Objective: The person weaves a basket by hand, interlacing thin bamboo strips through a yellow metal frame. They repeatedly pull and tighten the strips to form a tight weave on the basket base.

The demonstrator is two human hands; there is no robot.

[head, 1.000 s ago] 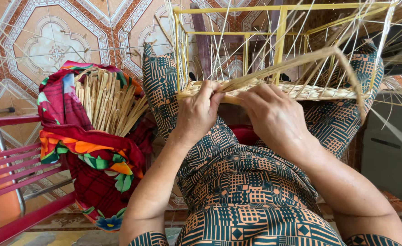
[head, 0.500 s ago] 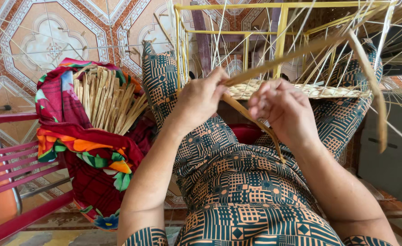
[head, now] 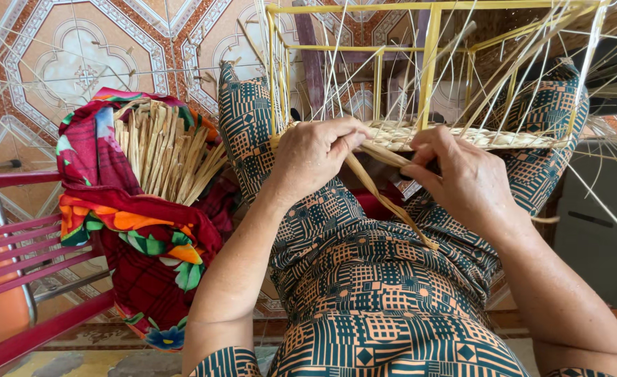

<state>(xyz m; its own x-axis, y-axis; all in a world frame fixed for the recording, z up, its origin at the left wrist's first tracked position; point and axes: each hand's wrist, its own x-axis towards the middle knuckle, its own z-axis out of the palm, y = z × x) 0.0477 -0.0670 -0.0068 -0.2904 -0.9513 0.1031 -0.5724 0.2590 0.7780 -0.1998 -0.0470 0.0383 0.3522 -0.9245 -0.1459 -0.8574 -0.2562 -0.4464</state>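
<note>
The yellow frame stands upright across the person's knees, its posts and crossbars rising to the top edge of the view; thin pale strands fan out from it on every side, so the space above and to the right of the frame is crowded, while the lap below it lies open down to the bottom edge; to the left of the frame the patterned tile floor shows bare between loose strands; further left of the frame, at the picture's edge, the red slatted chair closes that side; between chair and frame sits the bright floral cloth, red with orange, green and blue patches, wrapped like a bundle round a sheaf of cut straw strips standing on end; no package or sign shows; along the frame's lower bar runs the woven straw band, flat and pale, touching the frame; the left hand is curled shut just below the frame's left post, pinching the near end of the flat straw strip between thumb and fingers; the right hand is half closed against the band's lower edge, fingertips pressed on the same strip, whose free end slants down from the frame onto the patterned dress.
</note>
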